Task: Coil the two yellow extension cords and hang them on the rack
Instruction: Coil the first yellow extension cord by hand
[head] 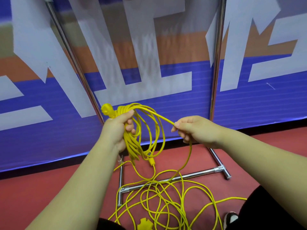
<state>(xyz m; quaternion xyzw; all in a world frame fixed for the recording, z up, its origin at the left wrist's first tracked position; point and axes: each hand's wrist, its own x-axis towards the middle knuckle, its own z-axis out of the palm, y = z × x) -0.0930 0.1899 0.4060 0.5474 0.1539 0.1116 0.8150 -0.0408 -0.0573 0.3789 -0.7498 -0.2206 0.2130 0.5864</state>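
Hands meet near the middle of the view. The left hand (116,131) is curled round a bundle of thin yellow extension cord loops (132,145), thumb over the top and fingers wrapped about the gathered strands. The loops hang from the fist toward six o'clock. A chunky yellow moulded plug (107,110) juts out of that fist at eleven o'clock. A small yellow connector (151,161) dangles at the foot of the loops.

At three o'clock from the bundle, the right hand (197,130) pinches a single yellow strand (154,113) between thumb and forefinger, the other fingers curled under. The strand arcs over from the top of the bundle, passes through this hand and drops toward six o'clock to the floor.

At six o'clock in the view, a loose tangle of yellow cord (167,205) sprawls on the dull red floor (49,188), crossing the base bar of the chrome tube rack (191,175). Which strands belong to which of the two cords I cannot tell. A flat yellow socket piece (144,225) shows at the bottom edge, partly cut off.

The rack's two uprights rise toward eleven and one o'clock, in front of a blue, white and orange printed banner (166,83). A black and white shoe (231,218) sits at five o'clock.
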